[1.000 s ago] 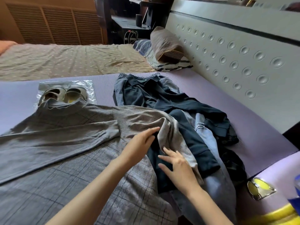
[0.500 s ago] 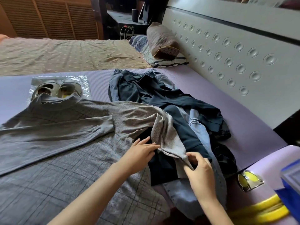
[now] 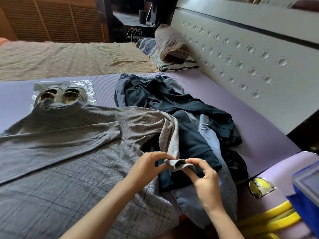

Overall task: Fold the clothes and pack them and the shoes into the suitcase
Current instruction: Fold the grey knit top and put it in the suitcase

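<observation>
A grey checked long-sleeve top lies spread on the purple mat, its left sleeve folded across the chest. Its right sleeve runs toward me over a pile of dark navy clothes and light blue jeans. My left hand and my right hand both pinch the cuff of that sleeve, a little above the pile. A pair of grey shoes sits on clear plastic just beyond the top's collar. The lilac suitcase with yellow trim shows at the lower right.
A padded grey headboard runs along the right side. A brown pillow and a striped pillow lie at the far end of the bed, beside a beige sheet. A blue object sits on the suitcase.
Both hands have moved down the right sleeve to its cuff and now pinch it together, lifting the end; earlier the left hand rested on the fabric higher up.
</observation>
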